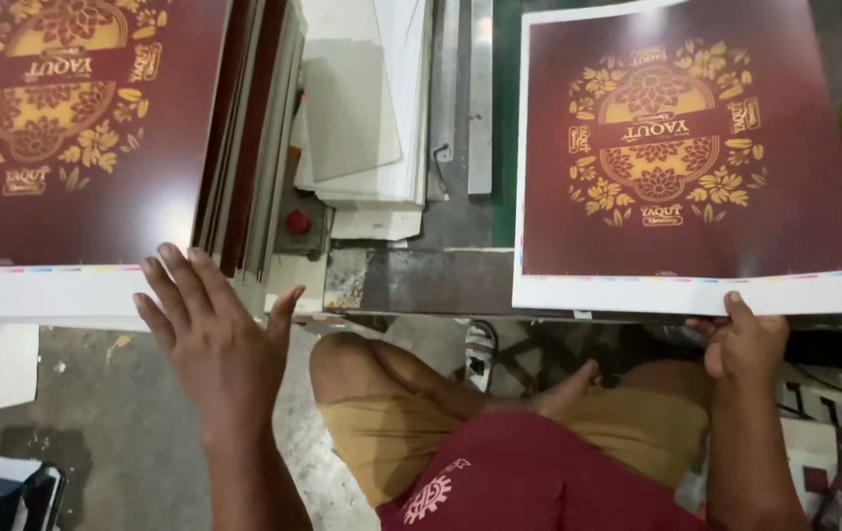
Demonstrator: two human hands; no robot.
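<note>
My right hand pinches the near white margin of a large printed sheet, dark maroon with a gold floral emblem, lying flat on the right. My left hand hangs open, fingers spread, just below the near edge of a thick stack of the same maroon printed sheets on the left. It touches nothing that I can see.
Between the two lies a metal machine bed with a red button, metal guide bars and a pile of grey and white boards. Below are my bent knees, a sandal and a concrete floor.
</note>
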